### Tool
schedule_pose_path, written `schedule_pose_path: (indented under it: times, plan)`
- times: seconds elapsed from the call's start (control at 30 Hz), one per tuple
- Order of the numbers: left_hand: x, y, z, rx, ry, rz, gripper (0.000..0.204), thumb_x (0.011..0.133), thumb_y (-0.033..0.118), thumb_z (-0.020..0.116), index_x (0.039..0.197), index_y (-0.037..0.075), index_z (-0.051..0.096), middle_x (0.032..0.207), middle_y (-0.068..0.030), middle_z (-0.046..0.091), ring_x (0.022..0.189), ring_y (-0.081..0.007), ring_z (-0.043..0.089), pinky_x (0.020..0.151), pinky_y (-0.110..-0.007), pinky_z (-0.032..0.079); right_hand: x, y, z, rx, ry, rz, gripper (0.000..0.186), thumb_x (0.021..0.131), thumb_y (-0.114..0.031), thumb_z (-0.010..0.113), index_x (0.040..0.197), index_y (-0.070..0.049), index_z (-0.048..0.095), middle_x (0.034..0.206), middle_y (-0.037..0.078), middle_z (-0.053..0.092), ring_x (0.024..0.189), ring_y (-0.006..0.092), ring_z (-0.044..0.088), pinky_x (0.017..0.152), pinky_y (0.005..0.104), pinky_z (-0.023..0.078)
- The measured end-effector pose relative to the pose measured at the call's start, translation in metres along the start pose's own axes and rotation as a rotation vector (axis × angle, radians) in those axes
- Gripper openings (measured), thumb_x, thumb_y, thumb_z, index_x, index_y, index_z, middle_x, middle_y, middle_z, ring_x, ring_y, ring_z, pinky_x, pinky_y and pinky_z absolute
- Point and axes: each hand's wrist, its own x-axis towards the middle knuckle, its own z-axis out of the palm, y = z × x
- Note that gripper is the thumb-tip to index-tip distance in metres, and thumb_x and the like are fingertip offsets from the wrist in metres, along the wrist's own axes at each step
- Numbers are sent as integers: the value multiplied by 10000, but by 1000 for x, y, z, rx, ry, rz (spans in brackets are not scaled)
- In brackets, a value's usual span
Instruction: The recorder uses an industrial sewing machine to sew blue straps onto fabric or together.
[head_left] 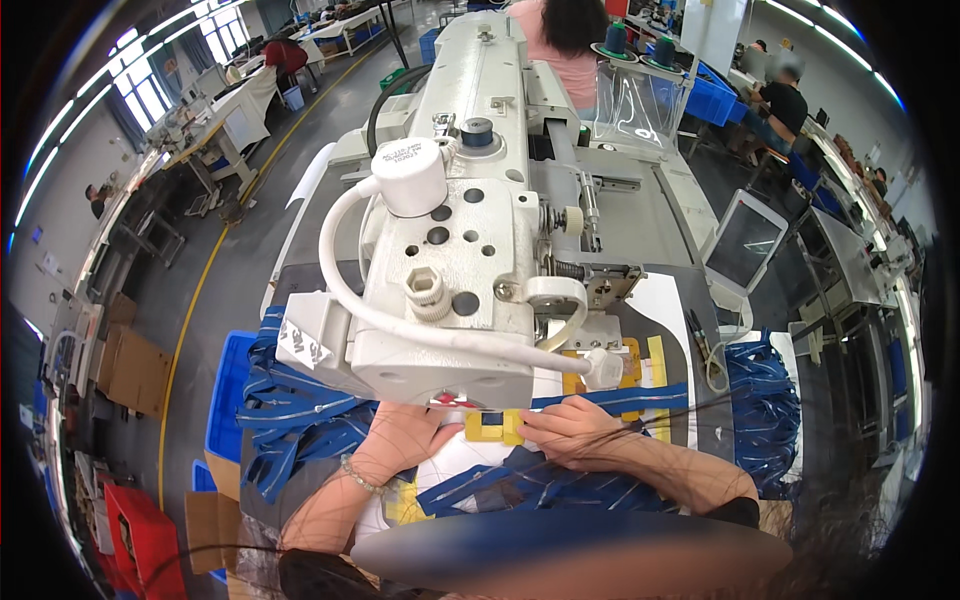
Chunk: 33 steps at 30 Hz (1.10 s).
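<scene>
A large white industrial sewing machine [450,250] fills the middle of the view, its head hanging over the work plate. Under its front edge lies a yellow template clamp [493,427] with a blue webbing strap [610,398] running off to the right. My left hand [400,440] rests flat on the plate, touching the yellow clamp's left side. My right hand [570,430] presses its fingertips on the clamp's right end and the strap. More blue straps [520,490] drape across my lap below the hands.
Heaps of blue straps lie left [290,410] and right [765,400] of the machine, the left heap beside a blue bin [225,400]. A control screen [745,245] stands at right. Other people sit at workstations behind the machine. Cardboard boxes [130,370] stand on the floor left.
</scene>
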Motion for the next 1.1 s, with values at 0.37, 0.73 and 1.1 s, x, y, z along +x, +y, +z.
schedule_pose_path:
  times: [0.37, 0.73, 1.1]
  plan:
    - [3, 1, -5, -131, 208, 105, 354, 841, 351, 596, 1031, 55, 628, 1008, -165, 612, 955, -357, 576, 841, -476, 433, 9, -6, 0, -153, 69, 152, 267, 727, -295, 722, 683, -110, 535, 796, 19, 548, 735, 174, 559, 608, 326, 434]
    - [-5, -4, 1, 9, 242, 112, 308, 826, 354, 617, 894, 54, 640, 885, -126, 578, 847, -299, 573, 759, -435, 415, 48, 32, 2, -553, 288, 193, 259, 762, -305, 706, 666, -130, 541, 567, 31, 475, 646, 218, 547, 654, 400, 376]
    - [-3, -11, 6, 77, 414, 160, 311, 812, 378, 622, 889, 77, 644, 909, -104, 590, 872, -272, 579, 763, -421, 405, 23, 14, -42, -153, 24, 374, 277, 743, -256, 690, 948, -97, 592, 861, 61, 576, 865, 278, 574, 845, 417, 405]
